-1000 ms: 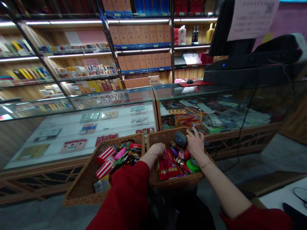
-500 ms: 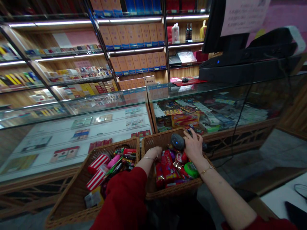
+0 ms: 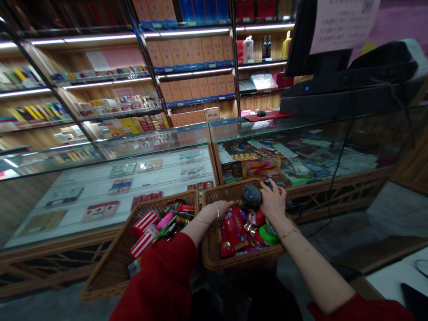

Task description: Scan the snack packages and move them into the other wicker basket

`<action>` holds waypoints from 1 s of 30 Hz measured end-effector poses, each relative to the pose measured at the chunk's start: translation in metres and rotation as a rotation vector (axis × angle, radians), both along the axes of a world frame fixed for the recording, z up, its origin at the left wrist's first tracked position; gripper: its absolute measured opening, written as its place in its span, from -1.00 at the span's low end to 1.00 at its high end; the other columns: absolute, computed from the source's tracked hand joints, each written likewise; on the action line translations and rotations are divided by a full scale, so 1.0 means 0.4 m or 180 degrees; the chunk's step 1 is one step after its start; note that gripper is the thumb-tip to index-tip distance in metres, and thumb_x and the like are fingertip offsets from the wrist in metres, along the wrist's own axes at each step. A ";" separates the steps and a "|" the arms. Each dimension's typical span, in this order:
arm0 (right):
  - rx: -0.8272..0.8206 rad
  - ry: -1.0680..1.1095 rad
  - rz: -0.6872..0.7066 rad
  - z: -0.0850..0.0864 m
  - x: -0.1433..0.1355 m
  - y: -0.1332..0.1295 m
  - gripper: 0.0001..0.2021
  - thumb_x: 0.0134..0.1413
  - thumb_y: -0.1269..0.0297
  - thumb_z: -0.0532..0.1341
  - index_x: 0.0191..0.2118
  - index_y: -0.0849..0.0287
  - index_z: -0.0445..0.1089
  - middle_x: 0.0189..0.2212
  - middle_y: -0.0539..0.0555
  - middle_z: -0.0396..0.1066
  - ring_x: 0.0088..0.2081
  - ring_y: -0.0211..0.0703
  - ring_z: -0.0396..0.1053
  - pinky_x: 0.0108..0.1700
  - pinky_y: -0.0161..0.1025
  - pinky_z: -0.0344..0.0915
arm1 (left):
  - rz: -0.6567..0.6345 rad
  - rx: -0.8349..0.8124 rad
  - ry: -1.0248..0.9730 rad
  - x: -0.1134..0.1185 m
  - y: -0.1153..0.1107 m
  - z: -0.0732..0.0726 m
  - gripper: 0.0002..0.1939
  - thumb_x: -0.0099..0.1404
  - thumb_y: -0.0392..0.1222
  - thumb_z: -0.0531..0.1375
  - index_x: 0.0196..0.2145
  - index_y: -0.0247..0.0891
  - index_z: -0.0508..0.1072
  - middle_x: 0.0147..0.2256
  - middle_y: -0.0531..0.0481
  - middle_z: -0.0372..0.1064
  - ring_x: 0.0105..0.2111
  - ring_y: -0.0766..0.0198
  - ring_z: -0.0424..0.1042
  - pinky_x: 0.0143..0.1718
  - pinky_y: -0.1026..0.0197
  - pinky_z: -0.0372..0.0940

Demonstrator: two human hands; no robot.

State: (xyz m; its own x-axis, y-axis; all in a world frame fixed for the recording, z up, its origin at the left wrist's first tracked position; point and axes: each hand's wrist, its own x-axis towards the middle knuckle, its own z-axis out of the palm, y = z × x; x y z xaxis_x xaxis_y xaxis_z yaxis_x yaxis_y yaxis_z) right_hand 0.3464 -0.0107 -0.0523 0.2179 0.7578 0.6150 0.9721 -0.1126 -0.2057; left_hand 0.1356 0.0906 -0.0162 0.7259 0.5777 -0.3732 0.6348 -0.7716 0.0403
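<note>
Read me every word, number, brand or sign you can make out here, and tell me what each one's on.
"50": on the orange box inside the glass counter.
Too blurred to read: printed lines on the paper sheet on the monitor.
Too small: dark characters on the pale box.
Blurred: lettering on the red packets in the right basket.

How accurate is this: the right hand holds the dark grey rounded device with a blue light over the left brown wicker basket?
The side is wrong: in the head view, the right hand holds the grey device over the right wicker basket.
</note>
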 end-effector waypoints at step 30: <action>0.0645 0.0412 -0.0122 -0.007 -0.006 -0.006 -0.76 0.04 0.45 0.09 -0.23 0.14 0.47 0.05 0.06 0.49 0.26 0.06 0.08 0.11 0.06 -0.09 | -0.0138 0.2022 -0.0256 -0.181 -0.072 0.169 -0.12 0.02 -0.03 0.35 0.28 -0.07 0.15 0.38 -0.13 -0.02 0.36 -0.19 -0.10 0.23 -0.52 -0.12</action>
State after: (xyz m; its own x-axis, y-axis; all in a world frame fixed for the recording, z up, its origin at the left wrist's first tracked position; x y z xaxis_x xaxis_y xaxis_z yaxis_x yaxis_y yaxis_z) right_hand 0.3439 -0.0133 -0.0549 0.3310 0.6116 0.7186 0.9320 -0.0927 -0.3504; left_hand 0.0632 0.0619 0.0515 0.7650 0.6378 0.0888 0.6165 -0.6856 -0.3871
